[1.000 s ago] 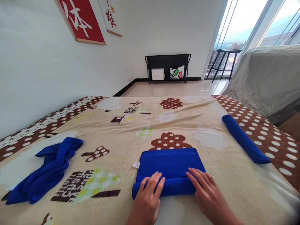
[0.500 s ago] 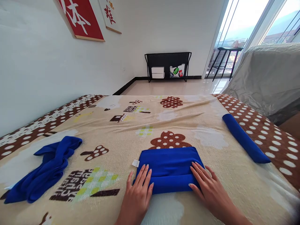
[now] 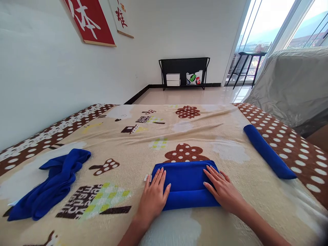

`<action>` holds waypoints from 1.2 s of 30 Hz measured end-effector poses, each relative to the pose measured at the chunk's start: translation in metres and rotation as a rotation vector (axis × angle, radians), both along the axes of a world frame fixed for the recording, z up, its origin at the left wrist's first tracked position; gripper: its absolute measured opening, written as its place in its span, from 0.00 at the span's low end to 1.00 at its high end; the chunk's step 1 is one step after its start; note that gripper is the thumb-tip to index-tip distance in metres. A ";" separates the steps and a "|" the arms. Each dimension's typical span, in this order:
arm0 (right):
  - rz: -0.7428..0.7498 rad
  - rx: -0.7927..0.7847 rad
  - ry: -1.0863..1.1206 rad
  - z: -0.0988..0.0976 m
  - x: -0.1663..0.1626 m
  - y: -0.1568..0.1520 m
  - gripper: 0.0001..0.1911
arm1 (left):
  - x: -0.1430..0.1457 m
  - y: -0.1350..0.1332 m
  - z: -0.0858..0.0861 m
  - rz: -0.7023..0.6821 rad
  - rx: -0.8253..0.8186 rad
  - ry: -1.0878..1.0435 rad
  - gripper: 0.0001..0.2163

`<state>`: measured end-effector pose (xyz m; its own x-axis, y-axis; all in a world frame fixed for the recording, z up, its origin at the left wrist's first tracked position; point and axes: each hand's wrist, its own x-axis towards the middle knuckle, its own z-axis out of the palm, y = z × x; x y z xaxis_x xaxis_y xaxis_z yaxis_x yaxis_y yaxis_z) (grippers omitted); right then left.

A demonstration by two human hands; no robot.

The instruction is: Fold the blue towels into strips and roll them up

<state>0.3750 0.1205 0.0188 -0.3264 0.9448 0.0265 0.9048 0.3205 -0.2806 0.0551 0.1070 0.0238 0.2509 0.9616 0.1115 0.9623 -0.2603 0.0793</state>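
Note:
A blue cloth [image 3: 184, 181], folded into a flat rectangle, lies in front of me with its near edge turned up in a band. My left hand [image 3: 155, 194] rests flat on its left side, fingers stretched out, beside a small white label [image 3: 147, 178] at the edge. On the right side of the cloth lies my right hand [image 3: 221, 186], palm down with fingers extended. Away to the left is a crumpled blue cloth [image 3: 57, 181]. A blue cloth roll [image 3: 268, 150] lies on the right, near the polka-dot border.
A beige patterned blanket [image 3: 143, 225] with brown dotted borders spreads beneath everything. Beyond its far edge stand a black rack [image 3: 184, 65] against the wall and a black stool [image 3: 252, 54] by the window. Grey sheeting [image 3: 294, 82] drapes over something at the right.
Both hands have slid away from me along the folded cloth, toward its far edge. The cloth's middle looks smoother. The crumpled cloth and the roll stay put.

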 end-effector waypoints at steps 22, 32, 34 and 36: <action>0.208 -0.050 0.247 -0.007 0.021 0.050 0.30 | 0.028 0.053 -0.002 -0.207 -0.049 -0.103 0.24; 0.196 0.193 0.134 -0.001 0.059 -0.042 0.26 | -0.029 -0.044 0.031 -0.418 0.341 -0.087 0.19; 0.210 0.266 0.082 -0.011 0.062 -0.060 0.28 | -0.044 -0.058 0.016 -0.415 0.401 -0.026 0.19; 0.209 0.306 0.066 -0.021 0.062 -0.066 0.31 | -0.052 -0.062 0.001 -0.393 0.429 0.005 0.22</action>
<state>0.4366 0.0544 -0.0024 -0.4995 0.8032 0.3245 0.7941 0.5743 -0.1991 0.0028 0.0450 0.0249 0.5809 0.6652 0.4690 0.7873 -0.6055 -0.1163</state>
